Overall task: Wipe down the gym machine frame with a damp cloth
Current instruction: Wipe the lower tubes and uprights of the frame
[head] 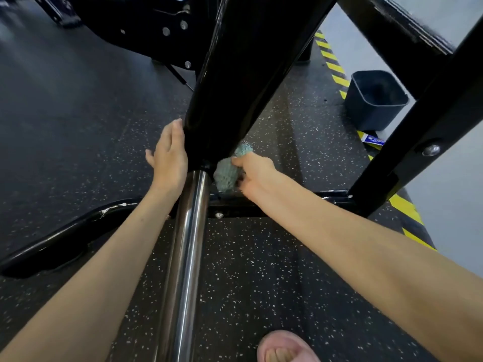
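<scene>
Flooring [261, 270] of speckled rubber spread beneath the black frame post [230, 87], which looked glossy, rigid and probably slick once damp. A grey bin [376, 100] stood well to the post's right. My left hand [170, 155] lay flat, fingers straight, against the post's left side. My right hand [257, 176] clutched the soft, light cloth [227, 173] at the post's foot, best gripped as a wad.

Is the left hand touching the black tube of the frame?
Touching. In the head view the left hand lies flat, fingers straight, against the side of the black tube, with no gap between them.
</scene>
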A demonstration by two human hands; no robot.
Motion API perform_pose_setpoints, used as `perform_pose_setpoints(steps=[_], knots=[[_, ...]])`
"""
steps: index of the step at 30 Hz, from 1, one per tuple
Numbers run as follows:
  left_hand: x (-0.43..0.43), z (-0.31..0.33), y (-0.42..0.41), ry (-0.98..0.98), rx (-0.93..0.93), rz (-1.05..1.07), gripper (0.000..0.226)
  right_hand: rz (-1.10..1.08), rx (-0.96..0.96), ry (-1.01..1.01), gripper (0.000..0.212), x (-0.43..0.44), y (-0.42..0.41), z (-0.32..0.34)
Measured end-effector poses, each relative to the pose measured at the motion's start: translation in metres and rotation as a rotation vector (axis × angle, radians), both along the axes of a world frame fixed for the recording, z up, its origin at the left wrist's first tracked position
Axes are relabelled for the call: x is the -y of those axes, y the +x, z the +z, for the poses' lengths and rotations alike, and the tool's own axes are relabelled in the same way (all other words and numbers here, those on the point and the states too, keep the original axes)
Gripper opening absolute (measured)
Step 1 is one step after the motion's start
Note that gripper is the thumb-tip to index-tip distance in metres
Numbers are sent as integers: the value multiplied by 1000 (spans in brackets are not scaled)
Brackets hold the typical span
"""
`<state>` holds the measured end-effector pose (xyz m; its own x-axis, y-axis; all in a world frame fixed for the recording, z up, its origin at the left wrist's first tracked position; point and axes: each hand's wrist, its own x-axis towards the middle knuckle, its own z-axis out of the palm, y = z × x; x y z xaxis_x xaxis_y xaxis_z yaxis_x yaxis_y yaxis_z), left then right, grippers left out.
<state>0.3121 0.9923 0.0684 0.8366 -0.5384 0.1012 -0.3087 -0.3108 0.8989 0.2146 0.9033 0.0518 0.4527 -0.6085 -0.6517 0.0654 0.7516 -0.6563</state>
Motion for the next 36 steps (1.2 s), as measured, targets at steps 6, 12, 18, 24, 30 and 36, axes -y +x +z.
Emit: perform_pose_setpoints(steps=[6, 12, 18, 24, 30, 36], knots=[[-7, 16, -8, -38, -17, 29, 43, -14, 160, -122, 19, -22, -7, 31], [-39, 27, -4, 131, 13, 35, 48, 16, -15, 35, 23, -32, 6, 35], [-36, 34, -20, 70, 3, 13, 44, 157, 41, -3, 9, -33, 9, 48], [-34, 38, -31, 144, 61, -118, 46, -45, -20, 42, 17, 3, -13, 35], [-14, 41, -36, 112, 50, -124, 48, -249, 330, 116, 15, 21, -35, 61], [4, 48, -45, 38, 33, 47, 50, -202, 124, 142, 31, 11, -24, 58]])
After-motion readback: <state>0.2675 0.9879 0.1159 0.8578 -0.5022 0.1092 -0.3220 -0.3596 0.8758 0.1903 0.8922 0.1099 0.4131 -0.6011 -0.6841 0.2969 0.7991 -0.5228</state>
